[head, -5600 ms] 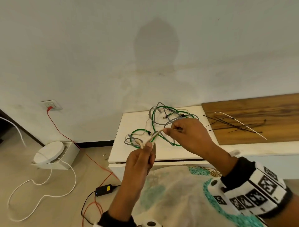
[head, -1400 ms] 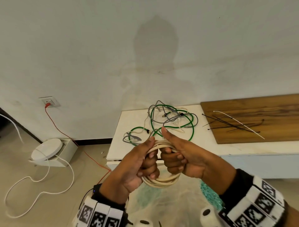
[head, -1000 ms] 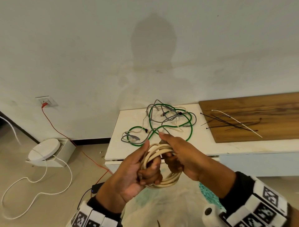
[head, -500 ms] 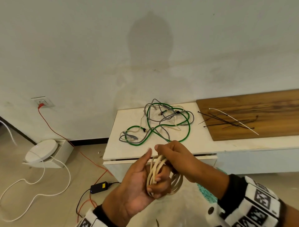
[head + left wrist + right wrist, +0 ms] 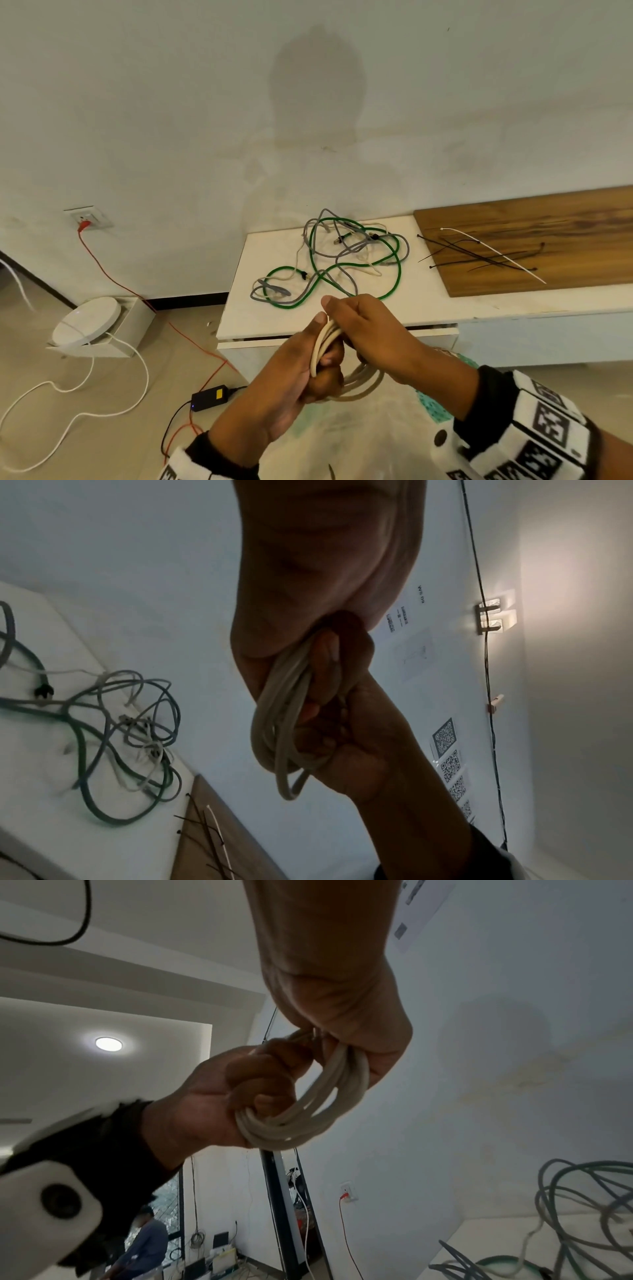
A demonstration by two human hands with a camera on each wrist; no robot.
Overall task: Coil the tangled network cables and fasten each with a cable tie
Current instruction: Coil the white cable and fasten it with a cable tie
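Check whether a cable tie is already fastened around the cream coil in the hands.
No, the cream coil shows only bare loops, and the cable ties lie loose on the wooden board.

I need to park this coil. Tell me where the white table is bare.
Bare: the white table front strip, between the green cable and the wooden board; also its far-left corner. Crowded: the cable tangle mid-table, and cable ties on the board.

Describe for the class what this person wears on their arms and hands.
Both hands, left hand and right hand, are bare, without gloves. Each forearm has a black sleeve ending at the wrist. Over it sits a white wrist band printed with black square coded markers, carrying a white camera housing with a round dark lens.
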